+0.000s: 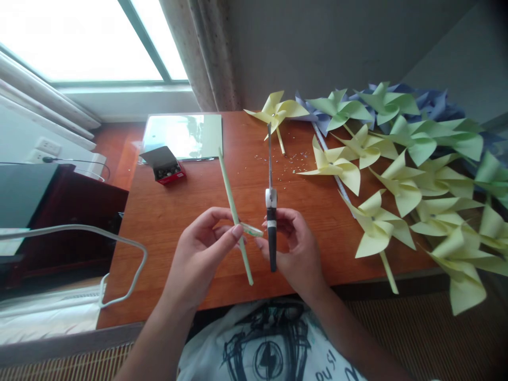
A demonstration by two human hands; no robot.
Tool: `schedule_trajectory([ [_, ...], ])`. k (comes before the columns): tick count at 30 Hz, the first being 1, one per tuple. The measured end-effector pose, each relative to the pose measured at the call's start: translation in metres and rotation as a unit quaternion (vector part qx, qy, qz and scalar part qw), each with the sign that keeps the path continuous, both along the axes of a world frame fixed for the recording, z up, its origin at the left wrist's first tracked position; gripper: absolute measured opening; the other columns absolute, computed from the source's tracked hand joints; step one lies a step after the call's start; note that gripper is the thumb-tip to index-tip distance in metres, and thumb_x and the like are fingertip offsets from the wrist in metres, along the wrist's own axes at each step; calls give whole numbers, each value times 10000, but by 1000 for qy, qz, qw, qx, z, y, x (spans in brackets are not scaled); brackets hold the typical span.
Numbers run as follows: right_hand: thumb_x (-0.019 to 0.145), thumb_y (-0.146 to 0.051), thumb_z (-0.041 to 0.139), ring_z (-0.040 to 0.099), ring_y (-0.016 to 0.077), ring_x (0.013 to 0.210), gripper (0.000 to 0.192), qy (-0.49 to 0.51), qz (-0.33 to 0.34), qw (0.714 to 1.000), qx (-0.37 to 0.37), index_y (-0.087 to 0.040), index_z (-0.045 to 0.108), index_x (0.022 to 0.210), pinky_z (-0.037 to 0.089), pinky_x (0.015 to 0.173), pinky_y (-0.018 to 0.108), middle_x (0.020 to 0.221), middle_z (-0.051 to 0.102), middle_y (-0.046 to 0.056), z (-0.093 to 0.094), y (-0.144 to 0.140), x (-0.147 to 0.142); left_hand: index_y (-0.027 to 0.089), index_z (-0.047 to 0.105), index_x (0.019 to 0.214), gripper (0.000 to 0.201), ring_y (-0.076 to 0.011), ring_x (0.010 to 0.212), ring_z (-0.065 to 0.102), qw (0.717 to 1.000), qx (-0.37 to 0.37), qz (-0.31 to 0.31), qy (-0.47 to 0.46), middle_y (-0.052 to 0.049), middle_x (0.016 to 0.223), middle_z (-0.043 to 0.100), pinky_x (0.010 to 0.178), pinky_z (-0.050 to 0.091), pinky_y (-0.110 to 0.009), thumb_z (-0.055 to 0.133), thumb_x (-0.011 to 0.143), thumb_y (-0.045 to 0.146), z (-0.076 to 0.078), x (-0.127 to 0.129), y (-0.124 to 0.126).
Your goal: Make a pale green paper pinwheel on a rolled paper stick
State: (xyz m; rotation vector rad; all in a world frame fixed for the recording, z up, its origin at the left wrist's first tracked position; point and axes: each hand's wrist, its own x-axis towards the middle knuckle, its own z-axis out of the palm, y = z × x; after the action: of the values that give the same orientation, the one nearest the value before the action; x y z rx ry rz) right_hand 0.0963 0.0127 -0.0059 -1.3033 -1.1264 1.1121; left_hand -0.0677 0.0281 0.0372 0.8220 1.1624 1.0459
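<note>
My left hand (204, 246) pinches a thin pale green rolled paper stick (227, 182), which slants across the table in front of me. A narrow ring that looks like a roll of clear tape (252, 230) sits between my two hands, at my left fingertips and close to my right thumb. My right hand (299, 248) is closed around a small saw (271, 222) with a black and white handle, its thin toothed blade pointing away from me. The handle hides part of my right fingers.
Several yellow pinwheels (375, 225) and green pinwheels (341, 112) crowd the right side, with blue ones behind. An open red box (170, 172) of small pieces stands at left before a glossy sheet (174, 135). Small scraps (293, 164) dot the wooden table (190, 193).
</note>
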Motion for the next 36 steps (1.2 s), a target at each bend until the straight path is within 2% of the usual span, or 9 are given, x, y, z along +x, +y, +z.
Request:
schedule_trajectory([
  [6,721,-128,760,705,211,941,431,-48,15,999,7,-233,577,1097,587,883,382,1034,728,56,2,5,8,184,727,889,111,-92,720,615,999,-23,-19,-24,-21,910,709,653,498,-161,799,816,223,4,6,0],
  [14,758,-154,761,686,187,878,410,-33,30,999,7,-245,548,1097,580,849,360,1011,697,36,2,12,19,176,740,880,119,-117,762,668,997,-53,18,-55,-48,978,747,687,549,-182,812,794,215,-3,11,-2],
  [17,777,-211,794,670,173,845,397,-12,17,1000,-4,-255,553,1089,571,808,338,1014,677,29,10,9,26,177,739,892,128,-120,791,685,995,-65,33,-70,-53,990,761,691,559,-172,815,792,206,-6,10,-2],
  [19,769,-273,832,654,162,815,389,23,35,998,-37,-254,564,1049,554,770,310,961,663,13,20,4,35,178,735,900,127,-126,824,695,994,-68,38,-77,-57,1005,769,710,567,-176,810,800,202,-7,9,-2],
  [21,793,-418,820,632,154,757,365,89,103,985,-109,-235,579,998,531,711,290,874,650,12,29,-3,50,178,731,905,128,-139,859,706,993,-72,43,-79,-63,1023,774,738,576,-192,807,805,204,-7,8,-2],
  [23,788,-621,758,615,154,685,491,153,170,958,-172,-216,602,1019,499,628,286,850,639,28,35,-11,66,174,730,900,138,-150,872,712,993,-76,52,-76,-70,1029,776,750,580,-205,813,797,214,-7,7,-1],
  [26,702,-672,803,602,149,638,595,199,251,909,-267,-195,617,1006,464,582,275,821,636,36,36,-22,86,165,735,887,168,-167,880,714,993,-77,62,-66,-85,1031,777,749,581,-219,834,771,235,-8,6,1],
  [30,672,-666,829,584,140,623,604,222,264,881,-322,-188,625,981,444,589,274,801,629,36,34,-32,97,164,745,886,191,-159,846,708,997,-48,66,-17,-82,1052,763,711,576,-209,847,750,252,-10,4,7],
  [36,688,-657,821,589,155,635,549,270,250,861,-350,-199,649,938,453,629,306,813,647,52,31,-54,85,161,735,906,224,-102,688,658,997,4,40,62,-51,1070,722,596,568,-183,849,735,248,-5,-4,18],
])
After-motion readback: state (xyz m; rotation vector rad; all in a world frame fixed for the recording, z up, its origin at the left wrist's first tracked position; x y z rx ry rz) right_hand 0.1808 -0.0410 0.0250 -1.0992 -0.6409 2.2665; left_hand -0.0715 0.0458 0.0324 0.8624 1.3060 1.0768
